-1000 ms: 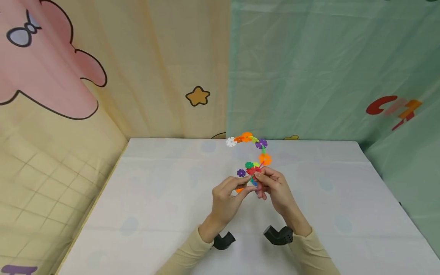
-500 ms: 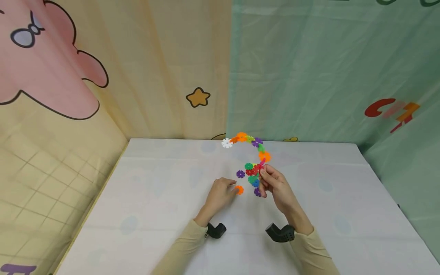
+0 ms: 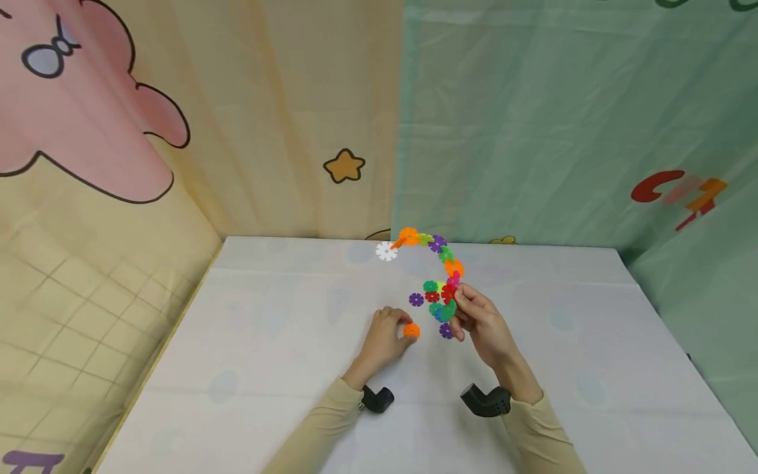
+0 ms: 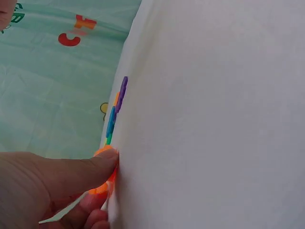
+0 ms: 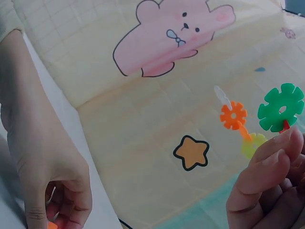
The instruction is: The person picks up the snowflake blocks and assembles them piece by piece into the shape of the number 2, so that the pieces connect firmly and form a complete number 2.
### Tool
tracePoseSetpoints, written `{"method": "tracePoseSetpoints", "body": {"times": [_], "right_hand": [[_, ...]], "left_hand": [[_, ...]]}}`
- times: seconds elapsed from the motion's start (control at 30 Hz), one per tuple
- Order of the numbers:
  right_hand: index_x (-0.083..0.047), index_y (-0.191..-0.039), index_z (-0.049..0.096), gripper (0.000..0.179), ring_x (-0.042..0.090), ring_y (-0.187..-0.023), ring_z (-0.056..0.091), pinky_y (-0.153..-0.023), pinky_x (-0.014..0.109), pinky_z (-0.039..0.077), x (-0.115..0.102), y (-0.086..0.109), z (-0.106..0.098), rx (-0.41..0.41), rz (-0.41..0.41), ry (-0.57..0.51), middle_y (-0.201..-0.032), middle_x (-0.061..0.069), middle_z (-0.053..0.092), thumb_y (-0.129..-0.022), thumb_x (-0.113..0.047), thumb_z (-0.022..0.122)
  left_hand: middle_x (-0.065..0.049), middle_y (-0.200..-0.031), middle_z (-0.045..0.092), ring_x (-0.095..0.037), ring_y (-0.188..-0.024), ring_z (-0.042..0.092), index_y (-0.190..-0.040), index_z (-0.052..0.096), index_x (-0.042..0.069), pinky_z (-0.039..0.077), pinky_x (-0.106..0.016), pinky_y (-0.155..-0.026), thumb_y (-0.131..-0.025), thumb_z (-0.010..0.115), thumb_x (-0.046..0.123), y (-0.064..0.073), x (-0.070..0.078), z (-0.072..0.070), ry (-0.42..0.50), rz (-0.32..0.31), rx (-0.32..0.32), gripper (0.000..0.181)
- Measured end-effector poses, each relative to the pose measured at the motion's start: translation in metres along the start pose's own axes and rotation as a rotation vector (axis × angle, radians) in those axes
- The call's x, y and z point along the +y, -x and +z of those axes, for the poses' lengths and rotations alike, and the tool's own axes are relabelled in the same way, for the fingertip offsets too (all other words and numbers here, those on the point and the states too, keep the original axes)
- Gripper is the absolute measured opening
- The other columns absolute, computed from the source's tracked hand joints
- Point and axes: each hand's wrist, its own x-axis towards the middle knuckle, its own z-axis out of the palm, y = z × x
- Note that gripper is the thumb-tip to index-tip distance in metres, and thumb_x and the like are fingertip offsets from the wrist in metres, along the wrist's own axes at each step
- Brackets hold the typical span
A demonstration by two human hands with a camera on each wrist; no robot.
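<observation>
In the head view my right hand (image 3: 484,326) holds a curved chain of interlocking snowflake discs (image 3: 437,244) near its lower end, gripping it around a red disc (image 3: 448,293). A white disc (image 3: 387,251) tips the chain's far end; a green disc (image 5: 281,107) tips the near end, large in the right wrist view. My left hand (image 3: 383,337) pinches a single orange snowflake disc (image 3: 412,330) between thumb and fingers, low over the table. The left wrist view shows the thumb across this orange disc, covering part of it.
Between the hands lie several loose discs on the white table (image 3: 284,368), among them a purple disc (image 3: 416,299), a small red disc (image 3: 432,297) and another purple disc (image 3: 446,330). Patterned curtains (image 3: 509,131) stand behind the table.
My left hand has left the chain, moved left and down to the orange disc, and now pinches it. The right hand keeps its hold; the chain has turned, its white end shifting left.
</observation>
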Motion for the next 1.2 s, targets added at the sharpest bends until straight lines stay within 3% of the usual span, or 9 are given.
{"method": "tracePoseSetpoints", "body": {"times": [0.17,0.33,0.4,0.47,0.6,0.73,1.03,1.2], "right_hand": [[-0.008,-0.085,0.041,0.024,0.014,-0.048,0.043,-0.049,0.022,0.037,-0.001,0.001,-0.001,-0.007,-0.018,-0.017,-0.06,0.009,0.035,-0.105,-0.016,0.03],[-0.008,-0.086,0.043,0.025,0.016,-0.049,0.041,-0.049,0.023,0.037,-0.003,0.001,-0.003,-0.007,-0.025,-0.023,-0.06,0.007,0.041,-0.106,-0.017,0.03],[-0.008,-0.086,0.043,0.026,0.017,-0.048,0.04,-0.048,0.023,0.037,-0.003,0.001,-0.004,-0.011,-0.028,-0.029,-0.06,0.007,0.04,-0.106,-0.018,0.029],[-0.008,-0.086,0.043,0.026,0.018,-0.048,0.039,-0.048,0.023,0.036,-0.003,0.001,-0.005,-0.018,-0.034,-0.036,-0.06,0.007,0.04,-0.106,-0.017,0.029],[-0.008,-0.087,0.043,0.025,0.019,-0.048,0.037,-0.048,0.024,0.036,-0.003,0.001,-0.006,-0.033,-0.041,-0.053,-0.061,0.008,0.038,-0.106,-0.017,0.028],[-0.008,-0.089,0.044,0.025,0.019,-0.049,0.037,-0.048,0.024,0.037,-0.003,0.001,-0.006,-0.039,-0.042,-0.058,-0.062,0.008,0.039,-0.106,-0.017,0.028],[-0.006,-0.095,0.047,0.025,0.02,-0.049,0.036,-0.049,0.023,0.037,-0.003,0.001,-0.004,-0.035,-0.04,-0.059,-0.061,0.008,0.04,-0.106,-0.017,0.028],[-0.005,-0.096,0.047,0.024,0.019,-0.049,0.036,-0.049,0.022,0.038,-0.002,0.001,-0.002,-0.03,-0.032,-0.031,-0.061,0.008,0.04,-0.106,-0.017,0.028]], "left_hand": [[0.002,-0.072,0.063,-0.011,-0.064,0.056,-0.087,0.069,0.004,0.049,-0.023,-0.058,-0.078,0.078,0.006,-0.003,0.007,-0.019,0.2,-0.044,-0.053,0.012],[-0.004,-0.076,0.069,-0.029,-0.07,0.067,-0.091,0.071,0.0,0.057,-0.04,-0.066,-0.083,0.075,0.01,-0.004,0.024,-0.05,0.521,-0.085,-0.134,0.013],[-0.009,-0.078,0.07,-0.031,-0.072,0.068,-0.092,0.07,-0.004,0.056,-0.046,-0.069,-0.084,0.072,0.008,-0.003,0.035,-0.062,0.659,-0.117,-0.165,0.014],[-0.013,-0.08,0.07,-0.028,-0.071,0.069,-0.092,0.068,-0.006,0.056,-0.044,-0.071,-0.086,0.07,0.006,0.0,0.046,-0.073,0.733,-0.135,-0.192,0.014],[-0.016,-0.082,0.069,-0.022,-0.07,0.069,-0.094,0.065,-0.008,0.057,-0.04,-0.071,-0.088,0.067,0.001,0.006,0.061,-0.083,0.794,-0.12,-0.251,0.011],[-0.015,-0.083,0.068,-0.022,-0.072,0.068,-0.095,0.063,-0.007,0.056,-0.04,-0.073,-0.088,0.066,0.004,0.012,0.069,-0.08,0.842,-0.073,-0.281,0.014],[-0.024,-0.085,0.068,-0.023,-0.069,0.069,-0.096,0.063,-0.011,0.057,-0.036,-0.067,-0.088,0.067,0.004,0.02,0.084,-0.074,0.934,-0.051,-0.215,0.018],[-0.018,-0.083,0.069,-0.027,-0.069,0.069,-0.094,0.064,-0.01,0.058,-0.036,-0.063,-0.088,0.068,0.005,0.021,0.087,-0.072,0.942,-0.046,-0.175,0.017]]}}
